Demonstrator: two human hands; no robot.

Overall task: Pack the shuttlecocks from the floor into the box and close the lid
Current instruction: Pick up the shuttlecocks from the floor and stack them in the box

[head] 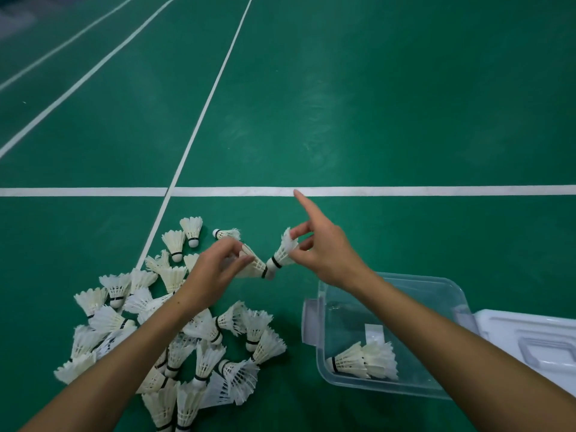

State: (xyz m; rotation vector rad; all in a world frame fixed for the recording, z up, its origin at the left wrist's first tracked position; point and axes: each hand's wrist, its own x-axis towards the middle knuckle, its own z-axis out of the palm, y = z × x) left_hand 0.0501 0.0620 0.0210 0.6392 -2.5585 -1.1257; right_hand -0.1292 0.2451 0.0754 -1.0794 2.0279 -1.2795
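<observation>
- kneeling over a green court floor (343, 104), white lines (405, 191) crossing just ahead of both hands
- left hand (215, 272) gripping one shuttlecock (254, 263) by the feather skirt, fingers curled round it, cork end pointing right
- right hand (324, 251) pinching a second shuttlecock (282, 251) by its feathers between thumb and middle fingers, index finger sticking straight out toward the line
- holding the two birdies cork to cork, tips touching or nearly so, above the floor between the pile and the box
- big loose pile of shuttlecocks (174, 338) lying on the floor under and left of the left forearm, some upright on their corks, most tipped over, a few strays (227, 234) sitting further out near the hands
- clear plastic box (314, 322) sitting open on the floor at the right, partly under the right forearm
- couple of shuttlecocks already inside (363, 361), lying nested together on their sides by the near wall
- white lid (530, 335) lying flat just beside the box on its right, touching or nearly touching it
</observation>
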